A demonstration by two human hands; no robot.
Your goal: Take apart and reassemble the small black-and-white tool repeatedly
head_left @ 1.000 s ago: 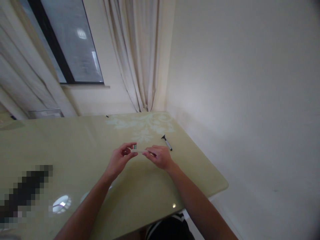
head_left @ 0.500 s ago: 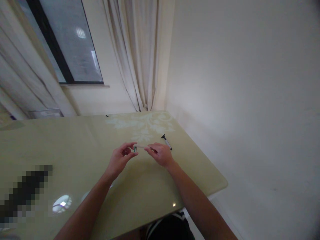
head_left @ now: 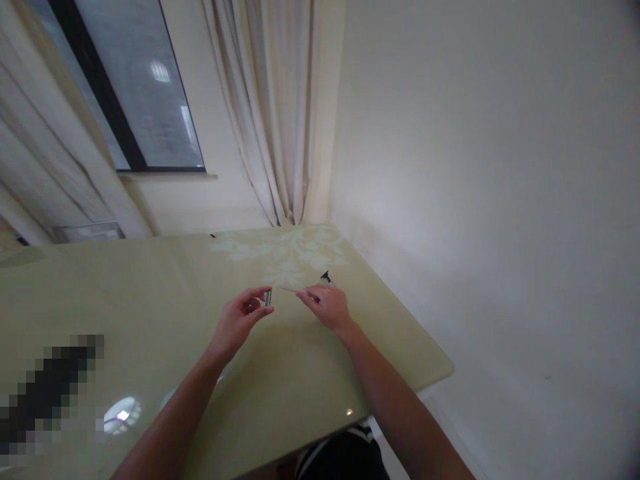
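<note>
My left hand (head_left: 243, 317) pinches a small rectangular razor cartridge (head_left: 268, 298), dark and green striped, upright between thumb and fingertips. To its right, my right hand (head_left: 325, 307) is closed around a thin pale stick (head_left: 288, 289), whose tip points left. A small gap separates the tip from the cartridge; the rest of the stick is hidden in the fingers. Just behind my right hand lies a razor handle (head_left: 326, 275) with a black T-shaped end, its lower part covered by the hand.
Both hands are above a glossy pale green table (head_left: 415, 347). A small black piece (head_left: 213, 235) lies at its far edge. A pixelated dark shape (head_left: 55, 387) is at the left. Curtains (head_left: 280, 133) and a wall (head_left: 475, 167) bound the table.
The stick and my right hand have drawn a little to the right, away from the cartridge. My right hand now covers more of the razor handle. My left hand keeps its pinch.
</note>
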